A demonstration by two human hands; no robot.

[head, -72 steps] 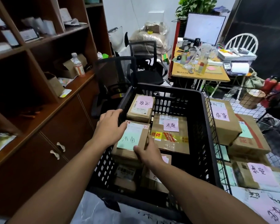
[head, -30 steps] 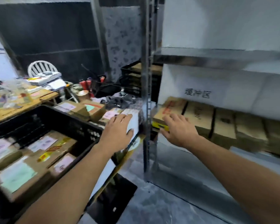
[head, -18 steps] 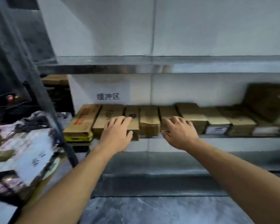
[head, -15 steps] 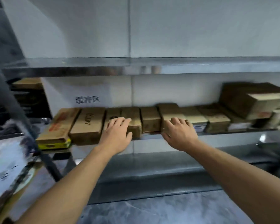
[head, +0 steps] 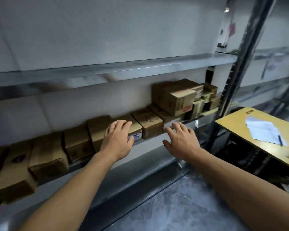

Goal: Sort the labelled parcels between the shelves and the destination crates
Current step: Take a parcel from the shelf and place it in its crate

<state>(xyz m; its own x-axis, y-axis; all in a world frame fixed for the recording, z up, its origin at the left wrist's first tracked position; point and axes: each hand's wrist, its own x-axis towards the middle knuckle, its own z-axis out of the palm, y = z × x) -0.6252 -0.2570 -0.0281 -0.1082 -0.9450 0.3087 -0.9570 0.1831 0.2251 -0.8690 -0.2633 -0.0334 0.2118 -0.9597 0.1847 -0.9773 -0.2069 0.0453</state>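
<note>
Both hands are open and well apart, with straight, spread fingers, and they hold nothing. The left hand (head: 118, 139) lies flat over a small cardboard parcel (head: 135, 129) that has a white printed label on its front face. The picture is blurred, so I cannot tell if the palm really touches it. The right hand (head: 182, 140) is near the front edge of the shelf (head: 150, 141). This smooth grey metal shelf carries a row of parcels (head: 77, 144), matte brown rectangular boxes that stand side by side. At its right end is a stack of boxes (head: 175, 97), some with pale tape. Beside it rises a dark perforated post (head: 235, 77). A flat yellow desk (head: 237, 124) carries a white paper sheet (head: 265, 129) and a thin dark pen (head: 280, 140). The floor (head: 173, 205) is grey and marbled.
</note>
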